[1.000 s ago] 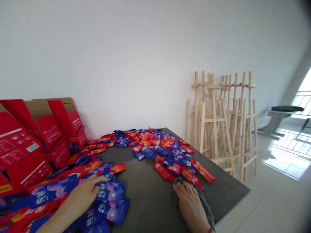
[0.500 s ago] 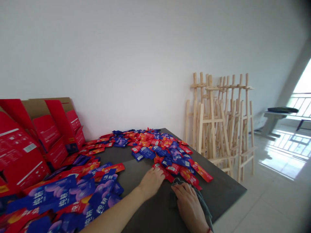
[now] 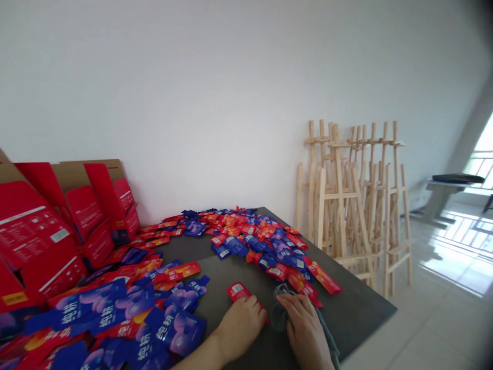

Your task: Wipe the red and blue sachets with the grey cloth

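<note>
My left hand is closed on a red packet, whose barcode end sticks out beyond the fingers, low over the dark table. Just to the right, my right hand has its fingers bent over a dark grey-green cloth, which trails along under the hand. Beyond both hands lies a pile of red and blue packets. A long red packet rests at that pile's right edge. More blue and red packets overlap at the left front.
Red cardboard boxes with open flaps stand at the left. Wooden easels lean together beyond the table's right edge. A white wall rises behind the table. Farther right is a pale stand with a dark object on top.
My left hand has drawn a red packet from the pile's near edge towards me. My right hand stays on the cloth. The view has shifted slightly.
</note>
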The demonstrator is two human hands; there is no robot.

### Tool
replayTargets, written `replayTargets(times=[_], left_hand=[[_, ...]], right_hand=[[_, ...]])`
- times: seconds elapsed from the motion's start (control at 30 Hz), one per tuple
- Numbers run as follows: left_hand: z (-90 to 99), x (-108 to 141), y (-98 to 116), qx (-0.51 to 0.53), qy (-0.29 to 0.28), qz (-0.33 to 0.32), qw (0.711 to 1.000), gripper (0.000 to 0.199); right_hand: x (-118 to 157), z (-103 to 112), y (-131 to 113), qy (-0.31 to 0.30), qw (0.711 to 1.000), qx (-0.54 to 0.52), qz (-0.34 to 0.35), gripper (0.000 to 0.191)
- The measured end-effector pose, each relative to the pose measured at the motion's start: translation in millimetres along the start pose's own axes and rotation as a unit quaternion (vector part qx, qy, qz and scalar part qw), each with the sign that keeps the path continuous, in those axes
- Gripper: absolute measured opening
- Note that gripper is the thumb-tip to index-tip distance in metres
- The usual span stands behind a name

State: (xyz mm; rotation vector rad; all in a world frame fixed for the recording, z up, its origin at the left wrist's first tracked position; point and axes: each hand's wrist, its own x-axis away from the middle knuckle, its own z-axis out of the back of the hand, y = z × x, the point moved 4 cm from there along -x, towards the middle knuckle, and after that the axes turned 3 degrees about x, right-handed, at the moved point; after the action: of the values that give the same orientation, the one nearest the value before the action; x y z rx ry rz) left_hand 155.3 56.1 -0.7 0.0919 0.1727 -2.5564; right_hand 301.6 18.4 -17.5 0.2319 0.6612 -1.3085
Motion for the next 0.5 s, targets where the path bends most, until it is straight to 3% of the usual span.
replayTargets(times=[0.13,0.2,0.23,0.33,0.43,0.5], left_hand=[[12.8,35,11,0.102,0.022,0.054,0.993,0.019],[28.8,45,5,0.211,0.088,0.121,0.966,0.024],[36.7,49,-2,0.27,0.135,0.164,0.939,0.025],[44.5,55,-25,0.447,0.249,0.279,0.812,0.016],[20.8,55,-38,0.609,0.267,0.358,0.655,0.019],[-0.2,56,-39,0.673,0.255,0.381,0.58,0.024]], right_hand=[[0,-1,0,-0.005,1.0,-0.008,-0.004,0.055],[0,-1,0,-0.006,1.0,-0.009,-0.006,0.054],[0,-1,0,-0.006,1.0,-0.009,-0.008,0.053],[1,0,1,-0.005,1.0,-0.005,-0.01,0.051],[1,0,-1,-0.011,1.0,0.002,-0.001,0.052],[1,-2,-3,-0.022,1.0,0.004,0.003,0.054]])
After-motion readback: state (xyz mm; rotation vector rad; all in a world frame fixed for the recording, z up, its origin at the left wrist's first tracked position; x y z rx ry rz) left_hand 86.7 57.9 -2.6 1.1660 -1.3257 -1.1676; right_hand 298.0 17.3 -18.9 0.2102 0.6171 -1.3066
